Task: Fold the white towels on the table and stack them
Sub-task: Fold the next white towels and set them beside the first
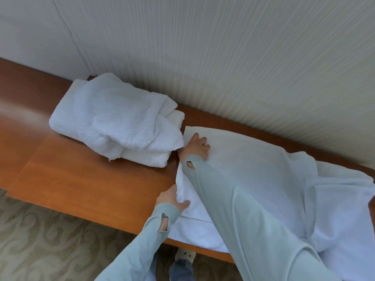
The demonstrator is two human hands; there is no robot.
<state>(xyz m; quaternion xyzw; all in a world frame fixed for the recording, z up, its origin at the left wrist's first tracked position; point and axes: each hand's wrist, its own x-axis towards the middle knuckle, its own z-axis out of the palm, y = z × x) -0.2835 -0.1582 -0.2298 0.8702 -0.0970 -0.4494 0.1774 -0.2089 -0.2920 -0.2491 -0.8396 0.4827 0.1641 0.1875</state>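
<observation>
Both hands are down on the big towel (pixel 253 169) here, spread flat across the right half of the table (pixel 81 175), its far edge running along near the wall (pixel 243 57) and its near edge hanging just over the table's front. The right part of it is rumpled and bunched, trailing off toward the frame edge.

The right hand (pixel 195 148) reaches across to the towel's far left corner, palm down, fingers bent and pressing on the cloth; whether anything is pinched under them, I cannot tell. The left hand (pixel 172 197) sits lower on the same left edge, fingers tucked under the hem and thumb on top, holding a raised fold of the cloth. Both arms wear pale green sleeves (pixel 233 209) with thumb slits at the cuffs.

Over on the left of the table sits the pile (pixel 113 118) of white towels: a folded one at the bottom, with a loose, crumpled one slumped on top of it. Its right end lies just beside the flat towel's corner and the right hand.

Below the table edge, patterned carpet (pixel 40 240), and a shoe (pixel 185 255) peeking out near the bottom.
</observation>
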